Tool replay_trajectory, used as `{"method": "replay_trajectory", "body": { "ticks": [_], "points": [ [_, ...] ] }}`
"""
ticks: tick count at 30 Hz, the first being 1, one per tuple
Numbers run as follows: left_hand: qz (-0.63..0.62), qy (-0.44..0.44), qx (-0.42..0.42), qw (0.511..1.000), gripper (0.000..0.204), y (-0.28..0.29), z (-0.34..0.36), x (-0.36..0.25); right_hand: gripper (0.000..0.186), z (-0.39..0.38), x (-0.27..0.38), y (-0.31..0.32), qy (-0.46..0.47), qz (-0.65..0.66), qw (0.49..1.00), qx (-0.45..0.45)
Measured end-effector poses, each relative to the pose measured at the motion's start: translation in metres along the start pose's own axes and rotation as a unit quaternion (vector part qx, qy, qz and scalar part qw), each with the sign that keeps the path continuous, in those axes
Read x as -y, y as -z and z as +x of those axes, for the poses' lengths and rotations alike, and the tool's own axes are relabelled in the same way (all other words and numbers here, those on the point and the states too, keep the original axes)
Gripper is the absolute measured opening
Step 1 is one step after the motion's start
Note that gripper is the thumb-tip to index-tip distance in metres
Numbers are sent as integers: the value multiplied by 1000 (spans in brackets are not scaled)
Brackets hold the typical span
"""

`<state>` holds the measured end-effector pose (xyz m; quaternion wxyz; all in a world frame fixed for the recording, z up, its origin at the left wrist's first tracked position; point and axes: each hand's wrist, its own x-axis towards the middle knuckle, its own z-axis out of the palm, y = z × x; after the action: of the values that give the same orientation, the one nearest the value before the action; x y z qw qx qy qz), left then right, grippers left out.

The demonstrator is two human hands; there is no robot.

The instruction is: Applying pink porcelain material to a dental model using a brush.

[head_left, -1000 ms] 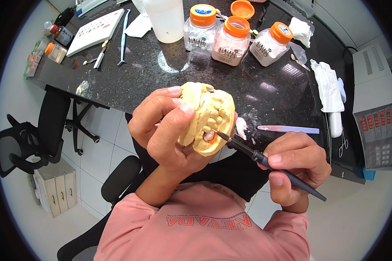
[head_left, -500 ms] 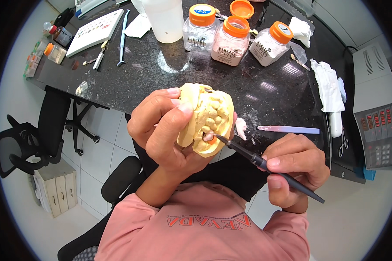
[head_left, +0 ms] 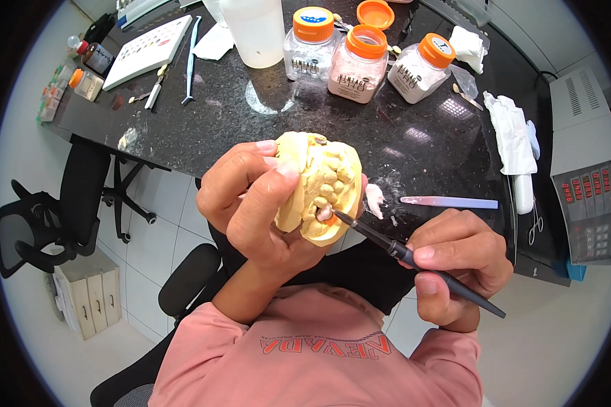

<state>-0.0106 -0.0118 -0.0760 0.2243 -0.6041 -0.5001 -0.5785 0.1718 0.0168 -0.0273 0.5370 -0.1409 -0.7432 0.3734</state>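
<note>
My left hand (head_left: 248,207) grips a yellow dental plaster cast (head_left: 295,193) with a row of teeth, its fingers on the cast's left side and back. A small pinkish-white tooth piece (head_left: 324,211) sits beside an orange area near the cast's lower end. My right hand (head_left: 463,261) holds a slim black brush (head_left: 373,236) between thumb and fingers, its tip at that tooth piece. Just beyond the cast on the dark worktop (head_left: 183,122) lie a blob of pink paste (head_left: 375,200) and a lilac spatula (head_left: 448,202).
Several orange-lidded powder jars (head_left: 360,74), a translucent cup (head_left: 254,37) and a white shade palette (head_left: 146,51) stand at the back. Folded tissue (head_left: 509,132), scissors (head_left: 536,227) and a device with a display (head_left: 584,203) are at right. An office chair (head_left: 81,186) is at left.
The cast in my left hand has shifted slightly down and left. The brush and my right hand have moved slightly left, the tip staying by the tooth piece.
</note>
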Motion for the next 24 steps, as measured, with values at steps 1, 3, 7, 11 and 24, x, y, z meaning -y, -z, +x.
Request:
{"method": "replay_trajectory", "body": {
  "ticks": [1,3,7,11,24],
  "points": [
    [0,0,0,1000,75,0,0,0,21,0,0,-1,0,-1,1000,0],
    [-9,4,-9,1000,75,-1,-1,0,20,-1,0,-2,1,-2,1000,-2],
    [-11,4,-11,1000,75,-1,-2,0,19,-3,1,-1,1,-5,1000,-17],
    [-4,4,-6,1000,76,0,-1,-1,20,-2,2,-1,-1,-6,1000,-7],
    [17,13,3,1000,72,1,0,-3,20,-9,6,4,46,39,994,-90]
  ]
}}
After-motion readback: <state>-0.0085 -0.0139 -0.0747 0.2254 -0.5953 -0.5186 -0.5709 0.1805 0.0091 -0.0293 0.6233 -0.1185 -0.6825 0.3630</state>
